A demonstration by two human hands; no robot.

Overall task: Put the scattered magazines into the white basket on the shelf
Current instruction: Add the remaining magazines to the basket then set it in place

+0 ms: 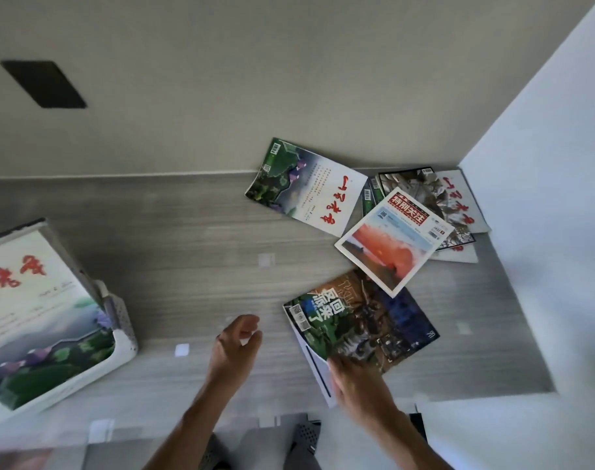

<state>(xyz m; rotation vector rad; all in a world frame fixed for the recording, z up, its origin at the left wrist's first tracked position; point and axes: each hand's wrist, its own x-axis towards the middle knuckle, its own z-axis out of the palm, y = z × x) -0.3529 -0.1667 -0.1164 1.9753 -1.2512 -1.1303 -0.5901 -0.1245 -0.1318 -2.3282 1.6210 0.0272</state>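
Several magazines lie scattered on the grey wooden shelf, most of them far to the right of the white basket, which stands at the left edge and already holds a magazine with a lotus cover. The right hand is clamped on the near corner of a dark green magazine, the one among the scattered ones that lies nearest to the basket. The left hand hovers between the basket and this magazine, with its fingers apart and curled, holding nothing. Farther from the basket, a magazine with a red sunset cover overlaps the green one, and behind it a lotus magazine and a small pile rest in the corner.
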